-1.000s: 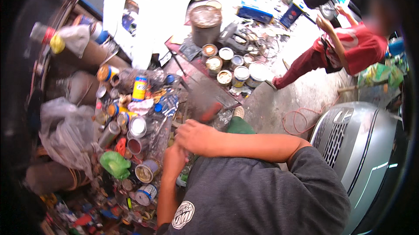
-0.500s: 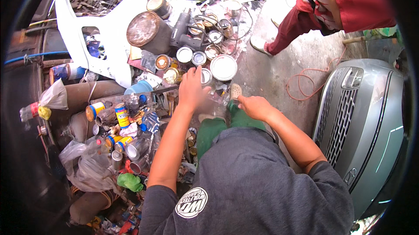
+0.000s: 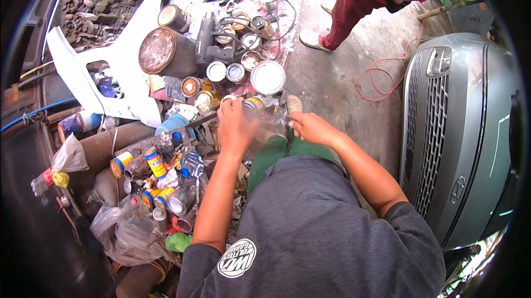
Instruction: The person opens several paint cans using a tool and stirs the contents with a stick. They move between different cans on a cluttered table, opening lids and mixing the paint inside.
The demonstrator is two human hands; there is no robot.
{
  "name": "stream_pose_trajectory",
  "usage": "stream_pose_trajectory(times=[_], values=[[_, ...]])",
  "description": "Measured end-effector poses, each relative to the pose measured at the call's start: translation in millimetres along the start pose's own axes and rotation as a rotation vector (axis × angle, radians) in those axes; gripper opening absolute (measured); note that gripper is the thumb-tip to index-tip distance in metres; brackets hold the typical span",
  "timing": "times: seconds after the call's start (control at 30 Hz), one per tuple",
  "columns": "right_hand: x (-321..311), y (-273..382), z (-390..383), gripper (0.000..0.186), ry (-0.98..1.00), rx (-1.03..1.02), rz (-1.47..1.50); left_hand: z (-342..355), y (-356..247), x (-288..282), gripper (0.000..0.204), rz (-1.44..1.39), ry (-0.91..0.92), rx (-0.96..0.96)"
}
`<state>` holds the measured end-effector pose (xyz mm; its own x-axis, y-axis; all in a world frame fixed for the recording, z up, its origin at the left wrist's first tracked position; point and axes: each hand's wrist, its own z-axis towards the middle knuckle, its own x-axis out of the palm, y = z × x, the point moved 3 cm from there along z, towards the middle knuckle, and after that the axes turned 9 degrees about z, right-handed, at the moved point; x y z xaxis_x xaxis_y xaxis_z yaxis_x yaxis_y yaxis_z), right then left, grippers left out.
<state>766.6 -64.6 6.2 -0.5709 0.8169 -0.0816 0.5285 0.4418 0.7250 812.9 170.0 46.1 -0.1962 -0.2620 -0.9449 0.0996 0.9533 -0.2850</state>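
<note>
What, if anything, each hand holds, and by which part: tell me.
The left hand is by a metal can; a hold cannot be made out. The right hand, curled, may hold a small dark thing; by which part cannot be told.

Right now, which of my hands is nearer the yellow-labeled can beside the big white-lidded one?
Left. Your left hand is just left of the yellow-labeled can; contact is unclear. Your right hand is farther right, by the beige shoe.

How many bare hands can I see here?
2: the left hand beside a metal can, the right hand over the green trousers. The person in red shows none; theirs may be hidden.
</note>
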Motion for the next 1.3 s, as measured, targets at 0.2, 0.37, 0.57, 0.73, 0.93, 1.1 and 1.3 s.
stream_pose_trajectory(times=[0.2,0.37,0.57,0.73,0.93,1.1,1.3], values=[[27.4,1.9,6.7,0.025,-0.106,-0.054,0.096,-25.7,-6.2,47.5,0.073,-0.06,0.034,0.065],[42.9,-27.1,36.3,0.028,-0.172,-0.12,0.089,-29.9,-12.2,59.0,0.074,-0.048,0.069,0.078],[47.2,-46.5,60.1,0.024,-0.122,-0.139,0.162,-27.5,-24.6,55.5,0.07,0.067,0.106,0.082],[39.1,-37.7,52.0,0.034,-0.052,-0.089,0.148,-24.2,-32.7,56.5,0.071,0.091,0.127,0.015],[40.5,-48.8,54.5,0.033,-0.027,-0.142,0.128,-21.2,-36.5,60.4,0.07,0.116,0.105,0.002],[40.0,-49.3,61.3,0.031,0.021,-0.166,0.141,-19.6,-35.9,64.8,0.071,0.116,0.103,0.003],[30.5,-38.1,56.4,0.032,0.051,-0.2,0.038,-19.5,-34.8,64.6,0.071,0.111,0.102,0.026]])
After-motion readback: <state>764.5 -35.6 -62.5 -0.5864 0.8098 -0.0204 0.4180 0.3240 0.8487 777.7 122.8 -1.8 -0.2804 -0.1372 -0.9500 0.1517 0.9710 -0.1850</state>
